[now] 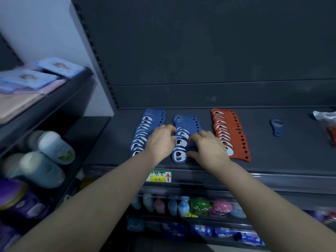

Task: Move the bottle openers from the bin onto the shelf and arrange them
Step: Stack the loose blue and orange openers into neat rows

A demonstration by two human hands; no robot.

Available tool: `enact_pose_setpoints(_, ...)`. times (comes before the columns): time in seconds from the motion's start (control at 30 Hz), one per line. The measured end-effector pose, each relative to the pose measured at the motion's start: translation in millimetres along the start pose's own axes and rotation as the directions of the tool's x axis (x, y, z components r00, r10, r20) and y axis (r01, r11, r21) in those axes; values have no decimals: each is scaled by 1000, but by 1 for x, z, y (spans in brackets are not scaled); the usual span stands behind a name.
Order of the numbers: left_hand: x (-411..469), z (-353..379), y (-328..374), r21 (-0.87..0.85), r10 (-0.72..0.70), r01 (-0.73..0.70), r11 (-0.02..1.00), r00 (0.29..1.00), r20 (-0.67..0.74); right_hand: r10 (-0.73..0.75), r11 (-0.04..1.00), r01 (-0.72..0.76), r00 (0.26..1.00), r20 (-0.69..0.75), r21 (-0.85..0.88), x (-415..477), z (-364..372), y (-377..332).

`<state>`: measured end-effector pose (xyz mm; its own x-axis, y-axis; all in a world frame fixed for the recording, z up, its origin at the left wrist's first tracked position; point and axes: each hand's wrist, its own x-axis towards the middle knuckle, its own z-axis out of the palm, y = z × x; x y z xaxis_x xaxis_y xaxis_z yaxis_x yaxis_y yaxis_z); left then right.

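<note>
Both hands, left hand (161, 140) and right hand (205, 147), fingers spread, press either side of the middle blue row (183, 131) near the shelf (272, 157) front edge; even, gentle squeezing should keep it straight.

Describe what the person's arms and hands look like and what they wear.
Both forearms are bare as far as the picture shows: no sleeve or cuff shows. The left hand and the right hand wear no gloves, and no watch, bracelet or ring shows on the wrists or on the fingers in view. No markings are visible.
</note>
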<state>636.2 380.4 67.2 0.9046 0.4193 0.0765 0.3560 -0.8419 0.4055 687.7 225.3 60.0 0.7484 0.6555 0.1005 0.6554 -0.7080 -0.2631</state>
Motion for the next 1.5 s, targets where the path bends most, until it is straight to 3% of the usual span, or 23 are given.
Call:
enact_pose_setpoints(0.17, 13, 22, 15, -185, -56, 102, 977, 969, 242, -12, 1000, 7, 968, 251, 24, 2, 17, 3)
enact_pose_setpoints(0.27, 24, 35, 19, -146, -55, 98, 984, 960, 273, 8, 1000, -11, 953, 302, 8, 7, 22, 6)
enact_pose_setpoints(0.5, 57, 52, 15, 0, -24, 25, 1000, 962, 271, 36, 999, -36, 946, 323, -7, 35, 23, 12)
enact_pose_setpoints(0.6, 70, 51, 17, -40, -24, 34, 999, 972, 234, 44, 998, -52, 949, 312, 17, 46, 23, 14)
enact_pose_setpoints(0.7, 84, 46, 16, -165, -83, 101, 981, 990, 110, 26, 999, -38, 943, 333, 30, 50, 21, 17)
enact_pose_setpoints(0.87, 109, 45, 10, -211, -155, 201, 957, 964, 219, 30, 995, -58, 948, 318, 77, 52, 20, 20)
enact_pose_setpoints(1.07, 123, 46, 13, -158, -80, 121, 980, 967, 241, 138, 948, -208, 950, 279, 242, 89, 13, 26)
enact_pose_setpoints(1.2, 125, 45, 13, -142, -80, 118, 983, 965, 251, 198, 931, -273, 935, 294, 241, 128, 10, 32)
enact_pose_setpoints(1.37, 129, 48, 13, -65, -59, 81, 995, 956, 289, 148, 961, -214, 934, 324, 177, 140, 10, 33)
enact_pose_setpoints(1.5, 117, 41, 4, -39, 52, -43, 998, 954, 294, 67, 995, -87, 943, 327, 47, 132, 12, 40)
